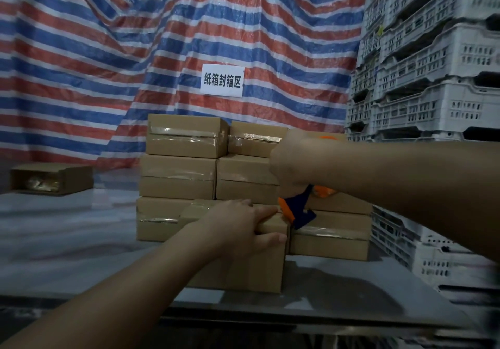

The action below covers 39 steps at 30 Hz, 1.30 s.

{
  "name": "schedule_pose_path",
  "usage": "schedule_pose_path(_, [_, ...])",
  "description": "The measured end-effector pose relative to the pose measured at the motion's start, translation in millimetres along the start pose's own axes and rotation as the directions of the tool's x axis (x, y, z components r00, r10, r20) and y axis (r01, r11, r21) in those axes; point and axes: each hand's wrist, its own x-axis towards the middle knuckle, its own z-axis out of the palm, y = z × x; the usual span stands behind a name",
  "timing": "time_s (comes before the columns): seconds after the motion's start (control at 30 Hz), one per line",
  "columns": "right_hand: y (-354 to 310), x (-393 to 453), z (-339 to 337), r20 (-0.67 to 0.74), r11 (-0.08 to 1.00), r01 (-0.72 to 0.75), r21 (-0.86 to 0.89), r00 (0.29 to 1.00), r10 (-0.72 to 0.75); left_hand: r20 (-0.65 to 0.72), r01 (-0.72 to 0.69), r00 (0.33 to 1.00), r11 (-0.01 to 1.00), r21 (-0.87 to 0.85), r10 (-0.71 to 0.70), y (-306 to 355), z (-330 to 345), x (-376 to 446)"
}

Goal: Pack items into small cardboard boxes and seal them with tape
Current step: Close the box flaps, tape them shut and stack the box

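Note:
A small cardboard box (259, 264) stands on the table in front of me. My left hand (240, 226) rests on its top right corner, fingers along the top and thumb down the front face. My right hand (289, 164) grips an orange and blue tape dispenser (297, 210), whose blade end sits just past the box's right edge. Behind the box stands a stack of taped cardboard boxes (184, 172), three layers high.
An open box (51, 179) with something pale inside lies on its side at the far left of the grey table (67, 245). White plastic crates (430, 77) are stacked at the right. A striped tarp (108, 50) with a paper sign (222, 80) hangs behind.

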Motion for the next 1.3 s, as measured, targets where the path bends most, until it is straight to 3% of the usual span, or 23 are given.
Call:
schedule_pose_path(0.1, [-17,2,36,0.196,0.980,0.081,-0.183,0.980,-0.044,-0.003,0.009,1.000,1.000,-0.010,-0.009,-2,-1,-2])
schedule_pose_path(0.17, [-24,0,73,0.263,0.991,0.080,-0.111,0.964,-0.048,-0.012,0.007,1.000,1.000,0.000,-0.007,-2,0,-3])
schedule_pose_path(0.27, [-11,-17,108,0.212,0.997,-0.004,0.071,0.977,-0.011,-0.021,0.008,1.000,1.000,0.013,-0.008,-2,1,-2])
schedule_pose_path(0.43, [-4,-27,142,-0.066,0.967,-0.067,0.244,0.994,0.086,-0.003,0.016,1.000,1.000,0.025,-0.016,-2,0,-1])
schedule_pose_path(0.5, [-10,-27,156,-0.103,0.932,-0.093,0.351,0.985,0.137,-0.003,0.018,1.000,0.999,0.031,-0.018,-2,1,-1])
schedule_pose_path(0.63, [-27,-26,185,-0.059,0.729,-0.098,0.678,0.981,0.187,0.000,0.016,1.000,0.998,0.058,-0.016,-2,2,0])
schedule_pose_path(0.83, [-42,-27,210,0.080,0.515,-0.115,0.849,0.993,0.090,0.007,0.013,1.000,0.997,0.080,-0.014,-2,2,-1])
schedule_pose_path(0.9, [-38,-27,207,0.119,0.529,-0.136,0.838,0.991,0.067,0.007,0.012,1.000,0.997,0.075,-0.012,-2,2,-1])
schedule_pose_path(0.97, [-32,-26,195,0.144,0.611,-0.165,0.774,0.986,0.084,0.002,0.008,1.000,0.997,0.071,-0.008,-2,2,-1])
schedule_pose_path(1.03, [-24,-23,172,0.065,0.597,-0.165,0.785,0.980,0.186,-0.005,0.006,1.000,0.997,0.078,-0.006,-3,3,-1])
schedule_pose_path(1.1, [-16,-16,143,-0.106,0.397,-0.045,0.917,0.931,0.350,-0.001,0.010,1.000,0.997,0.082,-0.010,-3,3,0])
schedule_pose_path(1.17, [-13,-5,113,-0.187,0.084,0.167,0.982,0.873,0.450,-0.002,0.013,1.000,0.995,0.096,-0.013,-3,5,1])
schedule_pose_path(1.23, [-14,13,86,-0.179,-0.199,0.285,0.938,0.886,0.427,-0.018,0.008,1.000,0.994,0.105,-0.006,-3,6,2])
schedule_pose_path(1.3, [-25,35,67,-0.161,-0.330,0.302,0.894,0.906,0.391,-0.025,-0.001,1.000,0.994,0.107,0.004,-3,6,2])
